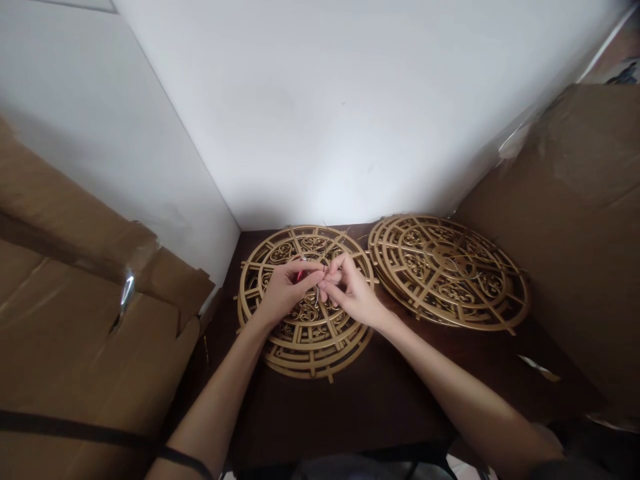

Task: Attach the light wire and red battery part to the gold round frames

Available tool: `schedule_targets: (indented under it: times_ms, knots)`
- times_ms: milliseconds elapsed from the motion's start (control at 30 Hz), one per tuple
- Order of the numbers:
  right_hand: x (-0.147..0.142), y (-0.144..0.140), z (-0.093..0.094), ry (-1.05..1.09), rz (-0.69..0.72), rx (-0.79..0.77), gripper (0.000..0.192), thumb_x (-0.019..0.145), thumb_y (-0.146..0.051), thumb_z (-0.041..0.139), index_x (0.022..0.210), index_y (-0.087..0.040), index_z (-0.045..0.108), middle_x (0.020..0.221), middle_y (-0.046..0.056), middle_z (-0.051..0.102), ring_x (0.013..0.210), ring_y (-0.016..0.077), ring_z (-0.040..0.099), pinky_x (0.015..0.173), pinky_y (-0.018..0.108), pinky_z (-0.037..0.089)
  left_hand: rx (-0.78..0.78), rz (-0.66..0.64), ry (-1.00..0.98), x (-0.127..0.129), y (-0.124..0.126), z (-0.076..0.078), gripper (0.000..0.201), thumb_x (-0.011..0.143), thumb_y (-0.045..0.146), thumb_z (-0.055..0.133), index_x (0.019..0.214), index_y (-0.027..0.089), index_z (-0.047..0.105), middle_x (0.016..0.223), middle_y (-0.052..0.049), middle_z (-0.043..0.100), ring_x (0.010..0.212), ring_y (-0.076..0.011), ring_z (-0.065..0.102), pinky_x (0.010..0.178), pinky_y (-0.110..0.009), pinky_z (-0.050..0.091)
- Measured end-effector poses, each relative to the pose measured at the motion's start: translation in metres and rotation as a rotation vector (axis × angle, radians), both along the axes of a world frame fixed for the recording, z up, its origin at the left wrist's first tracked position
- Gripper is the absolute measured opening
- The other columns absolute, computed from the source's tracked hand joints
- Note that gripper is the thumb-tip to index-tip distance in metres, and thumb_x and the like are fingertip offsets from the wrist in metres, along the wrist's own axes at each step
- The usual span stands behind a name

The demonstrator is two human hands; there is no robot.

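My left hand (291, 288) and my right hand (353, 291) meet over the middle of a stack of round gold openwork panels (311, 345). Fingers of both hands are closed in a pinch, tips touching or nearly so. Between them a thin dark strand (325, 269) shows; its ends are hidden by the fingers. Just behind my left fingers is a small glossy red thing (301, 273), mostly covered, whose kind I cannot tell. A shiny thin metal-looking piece (317, 296) pokes out below the fingertips.
A second stack of gold panels (445, 263) lies to the right, with loose thin strands on it. A dark tabletop (345, 407) carries both stacks. Cardboard walls (90, 333) rise left and right, a white wall (320, 120) behind. A small pale scrap (539, 368) lies at right.
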State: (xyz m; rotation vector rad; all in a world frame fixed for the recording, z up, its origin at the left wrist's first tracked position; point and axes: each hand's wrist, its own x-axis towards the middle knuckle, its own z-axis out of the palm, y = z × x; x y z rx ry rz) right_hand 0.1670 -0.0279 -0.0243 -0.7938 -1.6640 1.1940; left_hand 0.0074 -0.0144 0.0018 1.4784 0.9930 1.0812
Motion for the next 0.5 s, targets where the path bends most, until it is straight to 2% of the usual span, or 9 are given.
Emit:
schedule_targets:
  times_ms: [133,333,500]
  knots:
    - [0.0003,-0.0013,0.0022,-0.037,-0.022,0.008,0.02,0.09,-0.022,0.05,0.089,-0.024,0.03,0.062,-0.007,0.056,0.051,0.0075,0.047,0.051,0.018,0.037,-0.07,0.029,-0.02,-0.0003,-0.0001,-0.0003,0.018,0.069,0.03,0.072,0.077,0.014,0.072,0.046,0.004,0.05,0.038,-0.0033,0.035,0.038,-0.019,0.027]
    - [0.0018,-0.0012,0.0039,-0.015,-0.101,-0.043,0.017,0.09,-0.035,0.051,0.095,-0.022,0.041,0.051,-0.009,0.052,0.04,0.0062,0.042,0.043,0.017,0.032,-0.126,0.071,-0.088,-0.0005,0.0012,-0.0026,0.02,0.068,0.031,0.074,0.077,0.014,0.071,0.045,0.005,0.046,0.036,-0.0021,0.032,0.034,-0.017,0.02]
    - [0.0025,0.0008,0.0019,-0.038,-0.132,-0.037,0.024,0.089,-0.041,0.053,0.084,-0.018,0.05,0.051,-0.006,0.055,0.038,0.0063,0.045,0.043,0.018,0.035,-0.125,0.081,-0.113,-0.0007,0.0027,-0.0057,0.02,0.068,0.031,0.075,0.078,0.014,0.072,0.044,0.005,0.046,0.035,-0.0015,0.031,0.034,-0.017,0.019]
